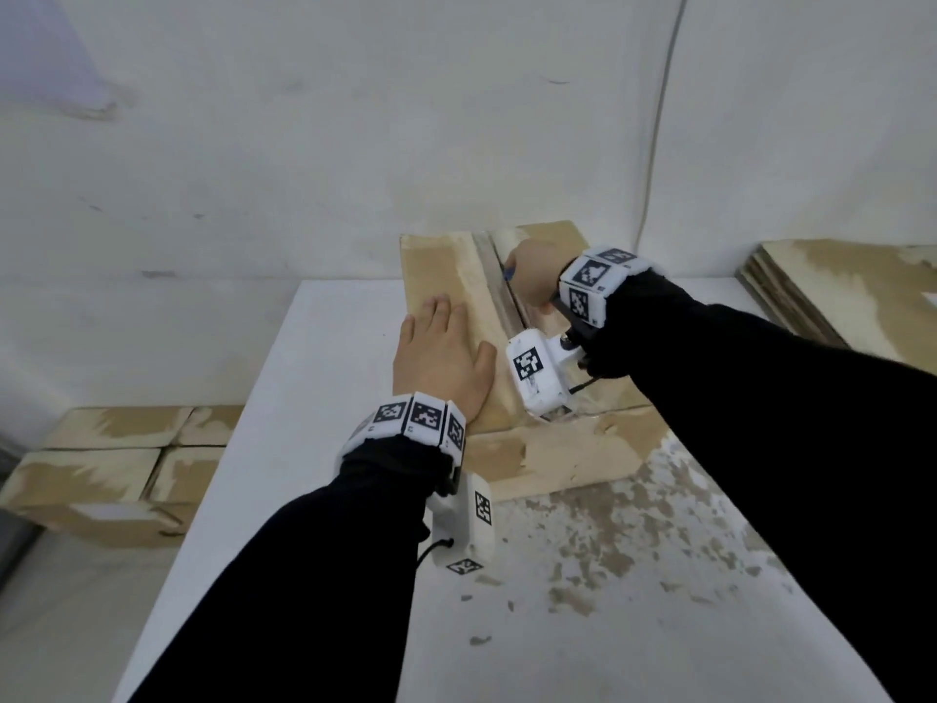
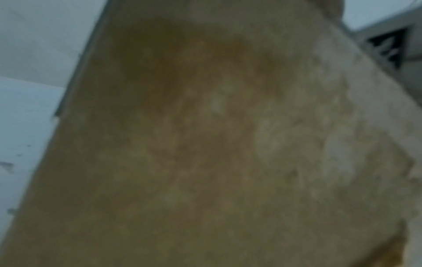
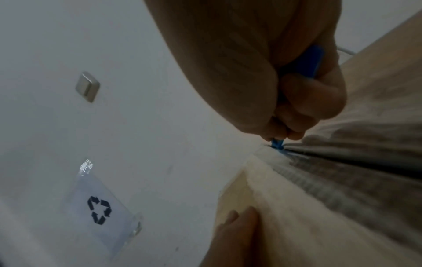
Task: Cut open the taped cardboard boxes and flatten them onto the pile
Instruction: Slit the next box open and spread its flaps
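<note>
cardboard box (image 1: pixel 446 276) under flat left hand (image 1: pixel 441 357); right hand (image 1: pixel 530 276) grips blue cutter (image 3: pixel 306 61)

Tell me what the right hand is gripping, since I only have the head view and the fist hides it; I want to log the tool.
Observer: The right hand grips a blue cutter, its fingers curled round the handle.
Operator: Is its tip in the seam?
Observer: Yes. In the right wrist view the blue tip meets the taped seam on top of the cardboard box, near the box's far end.
Operator: Anything on the wall that I can't see?
Observer: A clear sign with a black recycling symbol, and a metal plate higher up.
Operator: Does the left wrist view show the left hand?
Observer: No, only blurred cardboard filling the view.
</note>
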`<action>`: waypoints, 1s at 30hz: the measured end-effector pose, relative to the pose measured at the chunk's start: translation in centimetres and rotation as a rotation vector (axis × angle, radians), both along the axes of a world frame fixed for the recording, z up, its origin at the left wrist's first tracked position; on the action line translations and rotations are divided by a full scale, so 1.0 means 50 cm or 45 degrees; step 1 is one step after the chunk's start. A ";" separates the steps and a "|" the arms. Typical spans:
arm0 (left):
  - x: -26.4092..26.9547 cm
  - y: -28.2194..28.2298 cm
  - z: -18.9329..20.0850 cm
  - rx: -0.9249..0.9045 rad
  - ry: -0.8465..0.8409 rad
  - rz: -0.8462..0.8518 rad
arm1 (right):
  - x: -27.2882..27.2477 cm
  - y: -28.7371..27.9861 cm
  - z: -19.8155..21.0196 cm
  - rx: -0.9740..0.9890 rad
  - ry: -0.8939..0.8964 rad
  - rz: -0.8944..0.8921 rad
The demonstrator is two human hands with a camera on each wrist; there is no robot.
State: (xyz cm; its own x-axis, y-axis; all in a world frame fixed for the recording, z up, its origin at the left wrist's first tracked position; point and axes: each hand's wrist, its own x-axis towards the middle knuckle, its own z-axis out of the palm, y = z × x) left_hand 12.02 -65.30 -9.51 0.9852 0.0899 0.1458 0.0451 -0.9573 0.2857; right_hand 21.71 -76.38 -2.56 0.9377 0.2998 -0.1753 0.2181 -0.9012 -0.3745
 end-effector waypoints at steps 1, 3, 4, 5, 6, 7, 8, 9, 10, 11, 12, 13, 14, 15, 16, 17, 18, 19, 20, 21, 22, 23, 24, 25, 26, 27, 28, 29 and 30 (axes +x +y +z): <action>-0.001 -0.001 0.002 0.006 -0.008 0.001 | -0.016 -0.006 0.002 -0.026 0.016 0.011; -0.003 -0.003 0.006 -0.011 -0.014 -0.001 | -0.053 -0.018 0.007 -0.144 0.037 0.048; -0.005 -0.003 0.007 -0.024 -0.013 -0.002 | -0.073 -0.024 0.010 -0.209 0.044 0.065; -0.006 -0.003 0.008 -0.028 -0.010 -0.003 | -0.095 -0.031 0.012 -0.240 0.047 0.072; -0.007 -0.004 0.008 -0.020 -0.008 -0.005 | -0.116 -0.040 0.013 -0.234 0.061 0.068; -0.007 -0.004 0.009 -0.003 -0.008 -0.007 | -0.135 -0.049 0.013 -0.189 0.096 0.052; -0.007 -0.004 0.009 0.013 -0.006 -0.009 | -0.156 -0.059 0.014 -0.139 0.130 0.038; -0.007 -0.004 0.009 0.023 -0.004 -0.009 | -0.176 -0.071 0.015 -0.085 0.158 0.022; -0.008 -0.005 0.009 0.030 -0.006 -0.006 | -0.195 -0.080 0.016 -0.044 0.185 0.008; -0.008 -0.005 0.009 0.037 -0.012 -0.003 | -0.211 -0.089 0.016 -0.024 0.218 0.000; -0.008 -0.005 0.009 0.043 -0.021 -0.004 | -0.227 -0.097 0.017 -0.002 0.239 -0.005; -0.008 -0.005 0.008 0.046 -0.028 -0.007 | -0.244 -0.103 0.020 0.027 0.260 -0.019; -0.009 -0.006 0.008 0.046 -0.033 -0.011 | -0.261 -0.112 0.021 0.055 0.284 -0.031; -0.009 -0.006 0.008 0.044 -0.037 -0.015 | -0.275 -0.122 0.019 0.078 0.301 -0.035; -0.009 -0.005 0.007 0.042 -0.040 -0.021 | -0.291 -0.131 0.017 0.086 0.307 -0.035; -0.010 -0.005 0.007 0.043 -0.046 -0.026 | -0.306 -0.140 0.012 0.090 0.302 -0.032; -0.010 -0.005 0.006 0.049 -0.055 -0.028 | -0.322 -0.149 0.008 0.097 0.284 -0.029; -0.008 -0.005 0.003 0.058 -0.062 -0.027 | -0.336 -0.155 0.002 0.112 0.259 -0.031; -0.008 -0.005 0.001 0.065 -0.055 -0.020 | -0.350 -0.158 -0.004 0.136 0.237 -0.038; -0.009 -0.004 0.001 0.068 -0.041 -0.012 | -0.363 -0.162 -0.012 0.166 0.223 -0.052; -0.009 -0.003 0.001 0.079 -0.048 -0.022 | -0.375 -0.163 -0.020 0.198 0.212 -0.069; -0.008 -0.002 0.001 0.107 -0.096 -0.081 | -0.385 -0.164 -0.028 0.233 0.196 -0.091; -0.008 -0.005 0.002 0.146 -0.186 -0.210 | -0.395 -0.166 -0.036 0.266 0.177 -0.116; -0.010 -0.009 0.004 0.181 -0.290 -0.389 | -0.403 -0.167 -0.044 0.312 0.153 -0.149; -0.011 -0.013 0.007 0.200 -0.365 -0.571 | -0.410 -0.167 -0.049 0.353 0.140 -0.174; -0.013 -0.017 0.008 0.197 -0.404 -0.725 | -0.414 -0.170 -0.057 0.427 0.142 -0.202; -0.014 -0.019 0.008 0.176 -0.409 -0.838 | -0.418 -0.173 -0.060 0.505 0.188 -0.240; -0.014 -0.019 0.008 0.149 -0.402 -0.909 | -0.421 -0.179 -0.066 0.578 0.242 -0.271; -0.013 -0.018 0.006 0.125 -0.398 -0.952 | -0.426 -0.184 -0.069 0.611 0.266 -0.288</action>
State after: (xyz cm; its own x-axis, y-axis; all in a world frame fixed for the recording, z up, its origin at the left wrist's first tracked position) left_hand 11.39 -66.20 -9.23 0.6925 -0.6025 0.3968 -0.6832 -0.7243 0.0927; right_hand 0.43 -85.57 -6.03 0.9479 0.1876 -0.2573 -0.0826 -0.6354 -0.7677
